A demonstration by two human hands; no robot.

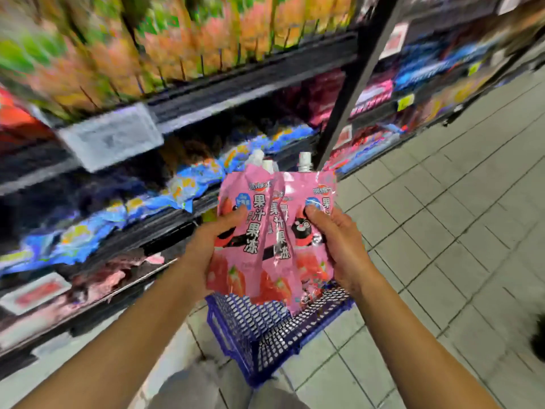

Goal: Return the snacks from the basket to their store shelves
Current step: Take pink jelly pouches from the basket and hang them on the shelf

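Note:
Three pink jelly pouches (pixel 274 231) with white screw caps and strawberry pictures are fanned together upright in front of me. My left hand (pixel 212 243) grips their left edge, thumb across the front. My right hand (pixel 336 243) grips the right edge, thumb on the front of the rightmost pouch. Below them on the floor stands the blue mesh basket (pixel 259 335); its inside is mostly hidden behind the pouches. Blurred store shelves (pixel 206 93) rise to the left and ahead.
The shelves hold blue packets (pixel 97 231), pink packets (pixel 118 273) lower down and orange-green bags (pixel 177 42) higher up. A black upright post (pixel 351 93) divides two shelf bays. Grey tiled floor (pixel 457 202) stretches to the right. A dark object (pixel 538 340) sits at the right edge.

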